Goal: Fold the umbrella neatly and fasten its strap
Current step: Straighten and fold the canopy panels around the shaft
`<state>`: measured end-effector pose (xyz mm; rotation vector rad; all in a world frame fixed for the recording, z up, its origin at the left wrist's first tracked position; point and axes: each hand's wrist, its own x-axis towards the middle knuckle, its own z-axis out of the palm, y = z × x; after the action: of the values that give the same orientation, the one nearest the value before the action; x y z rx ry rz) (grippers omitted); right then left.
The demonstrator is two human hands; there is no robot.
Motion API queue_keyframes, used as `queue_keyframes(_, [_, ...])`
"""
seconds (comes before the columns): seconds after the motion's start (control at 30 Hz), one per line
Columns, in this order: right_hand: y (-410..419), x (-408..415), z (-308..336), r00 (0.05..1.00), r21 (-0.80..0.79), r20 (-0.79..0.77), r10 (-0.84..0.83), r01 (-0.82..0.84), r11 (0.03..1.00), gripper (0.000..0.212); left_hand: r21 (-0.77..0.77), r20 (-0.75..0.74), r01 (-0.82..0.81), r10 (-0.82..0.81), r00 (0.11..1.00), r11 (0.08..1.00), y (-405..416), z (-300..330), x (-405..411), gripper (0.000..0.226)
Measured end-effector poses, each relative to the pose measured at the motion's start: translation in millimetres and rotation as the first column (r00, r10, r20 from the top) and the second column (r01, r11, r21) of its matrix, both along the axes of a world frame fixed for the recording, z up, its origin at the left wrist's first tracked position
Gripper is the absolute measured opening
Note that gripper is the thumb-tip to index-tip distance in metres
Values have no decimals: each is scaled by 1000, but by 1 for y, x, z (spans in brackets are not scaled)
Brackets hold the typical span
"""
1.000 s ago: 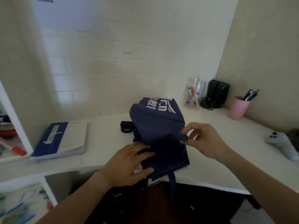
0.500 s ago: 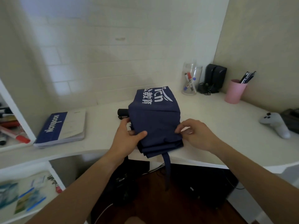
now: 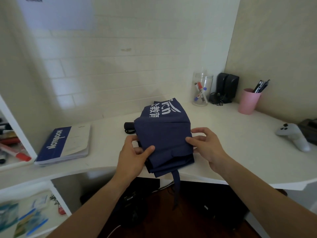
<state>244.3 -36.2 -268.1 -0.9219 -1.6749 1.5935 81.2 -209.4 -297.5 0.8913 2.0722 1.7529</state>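
Note:
A navy blue umbrella (image 3: 164, 131) with white lettering lies folded in flat layers on the white desk (image 3: 240, 134), its near end at the desk's front edge. Its black handle (image 3: 129, 125) pokes out at the far left. Its navy strap (image 3: 176, 188) hangs loose below the desk edge. My left hand (image 3: 133, 157) grips the left side of the folded cloth, thumb on top. My right hand (image 3: 205, 146) pinches the right side of the cloth between thumb and fingers.
A blue and white notebook (image 3: 65, 145) lies to the left. A clear jar of markers (image 3: 202, 89), black speakers (image 3: 226, 86) and a pink pen cup (image 3: 248, 101) stand at the back right. A white game controller (image 3: 293, 135) lies far right. Shelves flank the left.
Both hands have closed in on the sides of the umbrella cloth. The raised flap held by my right hand now lies flat on the folded bundle.

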Motion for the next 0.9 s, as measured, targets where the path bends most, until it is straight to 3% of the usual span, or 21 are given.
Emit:
queue_keyframes(0.13, [-5, 2, -1, 990, 176, 41, 135, -140, 974, 25, 35, -162, -3, 8, 987, 999, -1, -5, 3, 39])
queue_keyframes(0.3, [1, 10, -6, 955, 252, 143, 259, -289, 924, 10, 14, -228, 42, -37, 973, 999, -5, -1, -2, 14])
queue_keyframes(0.4, [2, 10, -8, 955, 233, 100, 281, -297, 926, 11, 0, -107, 107, -107, 988, 994, -6, 10, 0, 14])
queue_keyframes(0.5, [2, 11, -7, 948, 163, -5, 319, -314, 936, 25, 17, 33, 173, -173, 984, 985, -9, 19, 3, 38])
queue_keyframes(0.63, [5, 17, -3, 916, 92, -81, 394, -387, 918, 37, 14, 137, 218, -218, 966, 976, -16, 22, -2, 49])
queue_keyframes(0.77, [12, 20, -2, 921, 93, -16, 389, -386, 918, 34, 13, 188, 261, -258, 948, 965, -19, 19, -7, 51])
queue_keyframes(0.9, [20, 24, -7, 923, 133, 202, 326, -356, 925, 31, -127, 74, 265, -258, 963, 956, -21, 13, -6, 55])
